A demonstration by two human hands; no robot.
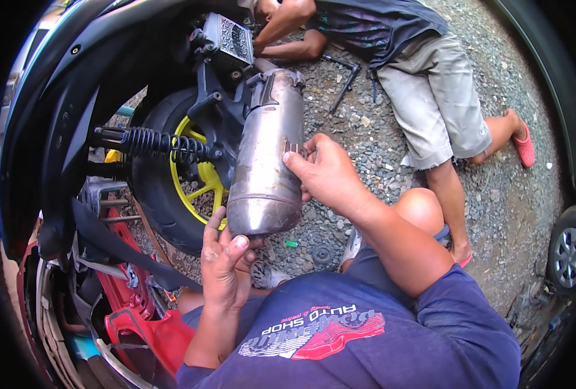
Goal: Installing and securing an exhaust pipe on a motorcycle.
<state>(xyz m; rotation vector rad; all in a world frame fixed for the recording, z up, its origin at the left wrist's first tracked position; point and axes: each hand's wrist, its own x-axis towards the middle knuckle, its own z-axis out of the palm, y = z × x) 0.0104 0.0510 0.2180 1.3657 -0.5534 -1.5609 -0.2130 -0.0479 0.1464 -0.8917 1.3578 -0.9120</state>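
Observation:
A silver metal exhaust muffler (268,149) hangs beside the rear wheel (158,188) of a scooter, its rounded end toward me. My left hand (226,259) supports that rounded end from below, thumb on the near side and fingers partly hidden under it. Closed at the muffler's right side, my right hand (327,172) pinches around a small bracket (292,150) with the thumb on top. The muffler's far end, with a clamp-like collar (276,79), lies close to the engine; whether it is joined there I cannot tell.
A co-worker (398,39) lies on the gravel (359,123) at the far side, arms at the engine. A T-shaped tool (346,83) lies nearby. Left are a shock absorber (164,144) and red panels (152,337). A car wheel (566,249) stands at right.

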